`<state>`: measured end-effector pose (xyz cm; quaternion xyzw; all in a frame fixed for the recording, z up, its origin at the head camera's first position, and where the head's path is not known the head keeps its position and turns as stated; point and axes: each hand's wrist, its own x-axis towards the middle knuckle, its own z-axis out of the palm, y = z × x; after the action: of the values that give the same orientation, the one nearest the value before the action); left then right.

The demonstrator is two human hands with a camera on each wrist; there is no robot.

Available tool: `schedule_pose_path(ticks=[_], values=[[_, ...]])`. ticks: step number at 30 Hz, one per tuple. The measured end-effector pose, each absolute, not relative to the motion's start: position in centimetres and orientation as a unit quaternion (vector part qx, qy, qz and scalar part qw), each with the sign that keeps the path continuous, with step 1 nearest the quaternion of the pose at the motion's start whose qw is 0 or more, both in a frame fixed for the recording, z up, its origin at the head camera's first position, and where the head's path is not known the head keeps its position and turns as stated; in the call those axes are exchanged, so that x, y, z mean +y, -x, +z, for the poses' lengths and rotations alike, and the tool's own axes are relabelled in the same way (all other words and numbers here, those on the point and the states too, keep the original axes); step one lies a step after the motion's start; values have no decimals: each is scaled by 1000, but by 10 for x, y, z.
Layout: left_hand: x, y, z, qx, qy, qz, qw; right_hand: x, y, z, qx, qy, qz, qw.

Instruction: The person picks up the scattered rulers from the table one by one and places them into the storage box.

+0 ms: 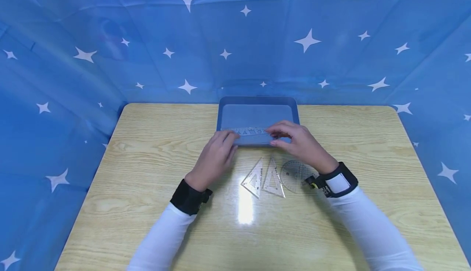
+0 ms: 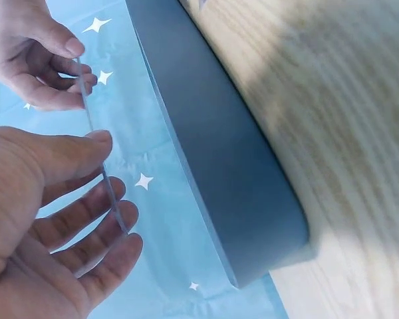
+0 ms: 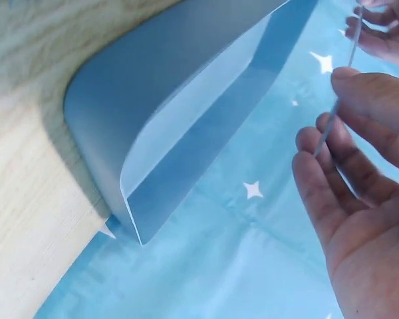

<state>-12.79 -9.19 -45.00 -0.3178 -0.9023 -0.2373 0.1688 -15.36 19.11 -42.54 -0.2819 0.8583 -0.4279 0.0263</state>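
A clear plastic ruler point(image 1: 251, 131) with cut-out shapes along it is held over the front part of the blue tray point(image 1: 257, 99). My left hand point(image 1: 218, 153) grips its left end, thumb on one face and fingers on the other. At the right end, my right hand point(image 1: 299, 141) pinches it the same way. Both wrist views show the ruler point(image 2: 107, 178) edge-on as a thin strip, raised above the tray's rim. In the right wrist view, the fingers of the right hand point(image 3: 369, 169) curl behind it.
On the wooden table point(image 1: 158, 181), just in front of the tray, lie two clear set squares point(image 1: 259, 171) and a clear round protractor point(image 1: 290, 176), the protractor close to the right wrist strap point(image 1: 336, 181). A blue star-patterned cloth point(image 1: 235, 30) hangs behind the table.
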Motion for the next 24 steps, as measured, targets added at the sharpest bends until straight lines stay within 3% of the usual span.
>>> schedule_pose_path(ticks=[6, 15, 24], values=[[-87, 137, -451, -909, 326, -214, 149, 197, 162, -424, 889, 335, -312, 15], [-76, 157, -446, -915, 336, -171, 145, 195, 184, -419, 886, 434, -147, -68], [-68, 185, -444, -925, 329, -174, 74, 196, 216, -425, 901, 414, -123, -32]])
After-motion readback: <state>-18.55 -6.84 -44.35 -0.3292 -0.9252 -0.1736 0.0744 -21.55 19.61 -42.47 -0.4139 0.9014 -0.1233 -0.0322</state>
